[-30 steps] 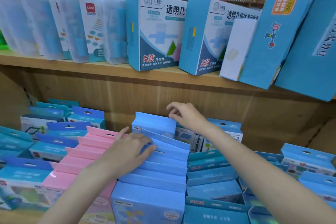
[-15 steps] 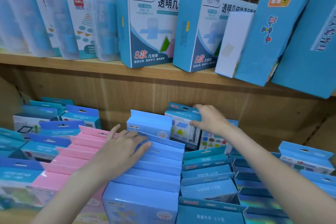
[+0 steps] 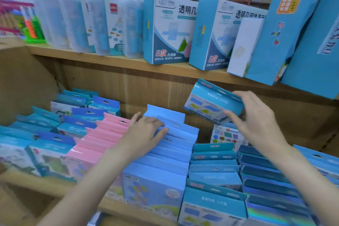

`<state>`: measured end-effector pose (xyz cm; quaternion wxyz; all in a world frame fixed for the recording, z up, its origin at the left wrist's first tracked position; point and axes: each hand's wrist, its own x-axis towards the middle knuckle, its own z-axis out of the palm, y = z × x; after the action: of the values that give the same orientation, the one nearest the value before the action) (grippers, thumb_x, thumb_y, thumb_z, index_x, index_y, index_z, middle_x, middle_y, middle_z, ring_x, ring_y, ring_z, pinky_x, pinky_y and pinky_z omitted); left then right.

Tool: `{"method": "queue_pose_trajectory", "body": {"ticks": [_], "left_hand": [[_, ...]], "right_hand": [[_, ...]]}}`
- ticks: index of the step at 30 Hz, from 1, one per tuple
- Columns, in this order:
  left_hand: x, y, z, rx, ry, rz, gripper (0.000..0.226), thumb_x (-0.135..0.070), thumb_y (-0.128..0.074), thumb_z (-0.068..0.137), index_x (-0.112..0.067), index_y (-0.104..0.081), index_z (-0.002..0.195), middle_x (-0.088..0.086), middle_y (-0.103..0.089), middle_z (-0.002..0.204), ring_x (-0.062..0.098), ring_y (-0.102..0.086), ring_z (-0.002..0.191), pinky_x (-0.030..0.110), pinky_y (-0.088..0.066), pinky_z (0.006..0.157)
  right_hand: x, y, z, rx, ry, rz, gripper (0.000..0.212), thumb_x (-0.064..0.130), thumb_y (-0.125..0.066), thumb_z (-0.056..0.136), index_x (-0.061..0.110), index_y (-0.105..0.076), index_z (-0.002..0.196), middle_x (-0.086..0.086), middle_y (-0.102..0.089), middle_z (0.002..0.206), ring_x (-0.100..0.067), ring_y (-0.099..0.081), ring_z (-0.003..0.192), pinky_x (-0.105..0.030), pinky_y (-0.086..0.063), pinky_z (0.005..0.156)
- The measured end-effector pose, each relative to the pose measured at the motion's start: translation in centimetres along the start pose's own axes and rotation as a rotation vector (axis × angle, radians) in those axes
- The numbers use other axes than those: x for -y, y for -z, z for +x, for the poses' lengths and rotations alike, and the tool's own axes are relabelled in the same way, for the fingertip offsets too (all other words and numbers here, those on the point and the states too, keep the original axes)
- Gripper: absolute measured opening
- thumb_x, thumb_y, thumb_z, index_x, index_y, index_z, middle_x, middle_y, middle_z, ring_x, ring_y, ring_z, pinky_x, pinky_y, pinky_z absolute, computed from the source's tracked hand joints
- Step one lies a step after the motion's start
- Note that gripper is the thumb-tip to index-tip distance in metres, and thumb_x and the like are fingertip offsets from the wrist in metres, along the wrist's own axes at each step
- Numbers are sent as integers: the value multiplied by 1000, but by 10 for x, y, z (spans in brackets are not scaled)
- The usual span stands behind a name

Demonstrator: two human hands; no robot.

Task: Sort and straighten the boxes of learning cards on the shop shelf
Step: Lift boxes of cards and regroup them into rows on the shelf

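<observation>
Light-blue cardboard, printed with pale parallelogram shapes and topped by a hang-tab strip, makes up the small card box [image 3: 211, 105] that the right hand [image 3: 256, 121] holds in the air, tilted, above the back of the lower wooden shelf [image 3: 55, 188] and just under the upper shelf board [image 3: 113, 60]; the thumb sits under its lower edge and the fingers curl over its top right corner, a grip that seems meant to carry it clear of the rows. Below it a box with coloured shapes on a white face [image 3: 227, 135] stands at the back of the gap. The left hand [image 3: 145, 134] lies with its fingers nearly straight, pressing on the hang-tabs of the row of plain light-blue boxes [image 3: 170, 145], apparently to keep that row from tipping; the row of pink boxes [image 3: 102, 134] stands just beside it. Half a second ago the held box stood on the shelf at the back with the right hand on its top edge; now it is lifted and tipped. The left hand has not left its row. Likely it will go to the front row with matching print [image 3: 211, 211].
</observation>
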<state>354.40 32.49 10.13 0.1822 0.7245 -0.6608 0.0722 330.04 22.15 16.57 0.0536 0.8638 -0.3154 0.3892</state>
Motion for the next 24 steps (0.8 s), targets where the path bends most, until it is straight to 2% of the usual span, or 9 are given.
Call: {"method": "queue_pose_trajectory", "body": {"ticks": [4,7,9,13,16,18,20,22,24], "left_hand": [[15,3,-19,-269,-12,-67,48,-43,-28,86,-17,-68,93,-4,-67,97,22,-62,92,30,-20,92],[32,10,-35,-357,2,-55,35,-31,-36,83,-17,-67,90,-4,-67,93,20,-60,85,29,-24,84],[48,18,-44,-411,39,-71,32,-29,-36,83,-19,-66,91,-5,-66,94,14,-53,86,28,-23,85],[100,34,-66,-434,107,-66,35,-26,-33,83,-19,-65,95,-7,-65,97,11,-50,90,29,-23,91],[150,48,-83,-414,156,-38,37,-26,-32,80,-19,-65,94,-6,-65,97,14,-54,90,35,-30,90],[183,56,-94,-398,157,-6,37,-26,-31,80,-17,-65,93,-4,-66,96,11,-51,89,31,-28,88],[212,63,-102,-363,160,1,40,-28,-30,81,-17,-66,96,-4,-66,98,9,-48,92,30,-25,89],[234,68,-108,-324,167,4,43,-30,-28,81,-18,-66,99,-4,-66,101,11,-52,95,36,-29,90],[249,71,-114,-294,164,22,41,-30,-30,83,-18,-66,99,-3,-67,102,20,-60,94,42,-34,89]], "right_hand": [[16,-2,4,-31,113,50,43,19,-68,79,3,-52,116,-11,-58,104,-22,-57,91,-29,-46,72],[32,-11,11,-61,172,104,42,18,-67,80,3,-52,116,-11,-57,103,-16,-53,90,-34,-50,71],[45,-20,21,-74,208,145,41,16,-68,81,2,-53,116,-12,-58,104,-16,-51,94,-36,-52,74],[82,-46,42,-83,220,245,41,10,-70,79,1,-53,115,-13,-59,106,-12,-49,95,-37,-53,74],[118,-71,57,-86,171,330,42,10,-71,78,3,-53,115,0,-54,103,-3,-47,89,-24,-52,68],[143,-88,67,-82,102,386,42,14,-72,78,9,-52,115,6,-52,102,-2,-48,84,-18,-49,69],[167,-104,76,-70,33,443,43,17,-72,77,13,-51,115,9,-54,101,1,-48,84,-9,-45,67],[186,-117,84,-54,-13,497,45,17,-72,77,14,-49,115,9,-55,102,2,-48,86,-2,-39,66],[201,-125,90,-52,-31,504,47,18,-72,77,15,-47,117,7,-56,103,1,-49,86,-5,-41,69]]}}
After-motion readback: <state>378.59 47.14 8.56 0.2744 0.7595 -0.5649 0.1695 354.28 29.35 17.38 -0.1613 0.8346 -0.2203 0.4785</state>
